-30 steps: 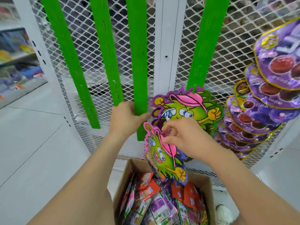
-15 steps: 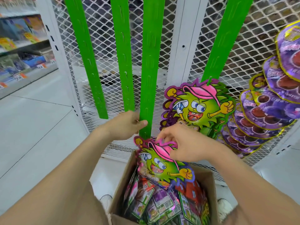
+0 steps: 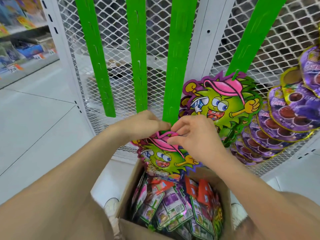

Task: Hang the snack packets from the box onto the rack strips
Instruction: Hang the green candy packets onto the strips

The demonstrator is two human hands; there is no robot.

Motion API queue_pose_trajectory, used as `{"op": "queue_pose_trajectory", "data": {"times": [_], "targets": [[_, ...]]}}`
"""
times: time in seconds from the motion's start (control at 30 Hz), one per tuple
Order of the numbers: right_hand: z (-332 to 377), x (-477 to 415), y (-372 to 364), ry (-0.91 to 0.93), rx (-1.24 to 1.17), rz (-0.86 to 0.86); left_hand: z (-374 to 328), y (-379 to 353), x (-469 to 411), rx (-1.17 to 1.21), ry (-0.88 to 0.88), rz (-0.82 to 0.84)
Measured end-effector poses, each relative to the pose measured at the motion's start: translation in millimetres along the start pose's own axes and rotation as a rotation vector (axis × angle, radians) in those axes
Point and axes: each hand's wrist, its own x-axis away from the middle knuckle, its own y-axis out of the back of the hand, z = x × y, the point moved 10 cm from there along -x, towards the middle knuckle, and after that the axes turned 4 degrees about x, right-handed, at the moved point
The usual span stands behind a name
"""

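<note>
1. Your right hand [image 3: 195, 141] is pinching the pink-capped top of a green cartoon packet [image 3: 166, 158], which is hanging just above the open box [image 3: 129, 187].
2. Your left hand [image 3: 143, 125] is gripping the lower end of the third green strip [image 3: 177, 66], right at the packet's top edge.
3. A matching hung packet [image 3: 223, 103] and overlapping purple packets [image 3: 280, 122] are crowding the space just to the right.
</note>
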Motion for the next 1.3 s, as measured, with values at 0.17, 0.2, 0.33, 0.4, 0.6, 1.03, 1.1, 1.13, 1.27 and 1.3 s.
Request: {"op": "queue_pose_trajectory", "data": {"times": [0.17, 0.2, 0.33, 0.4, 0.6, 1.03, 1.1, 1.13, 1.27, 1.3], "targets": [[0.5, -1.8, -11.1, 0.034, 0.012, 0.085, 0.6, 1.5, -2.9, 0.021, 0.000, -0.021], [1.3, -2.3, -9.1, 0.038, 0.028, 0.069, 1.5, 1.9, -4.0, 0.026, 0.000, -0.020], [5.4, -0.9, 6.5, 0.019, -0.018, -0.070, 3.9, 4.1, -6.1, 0.047, 0.020, -0.029], [5.2, 0.4, 11.5, 0.002, -0.040, -0.131, 5.0, 5.3, -6.3, 0.064, 0.027, -0.044], [4.6, 1.5, 11.2, -0.004, 0.058, -0.193, 4.8, 7.1, -6.2, 0.095, 0.005, -0.069], [-0.8, -1.1, -21.7, 0.043, 0.277, -0.023, 2.0, 1.9, -6.4, 0.012, -0.019, -0.057], [-4.1, -1.8, -22.8, 0.039, 0.325, -0.008, -4.4, 2.1, -6.9, -0.114, -0.083, -0.087], [-4.5, -1.5, -22.0, 0.042, 0.368, -0.008, -8.5, 1.9, -5.2, -0.205, -0.120, -0.113], [0.2, 4.9, -18.0, 0.092, 0.462, -0.007, -14.1, 4.6, 12.0, -0.640, -0.115, -0.355], [-0.9, 7.2, -21.5, 0.089, 0.466, 0.036, -15.7, 6.9, 21.2, -0.746, -0.062, -0.458]]}}
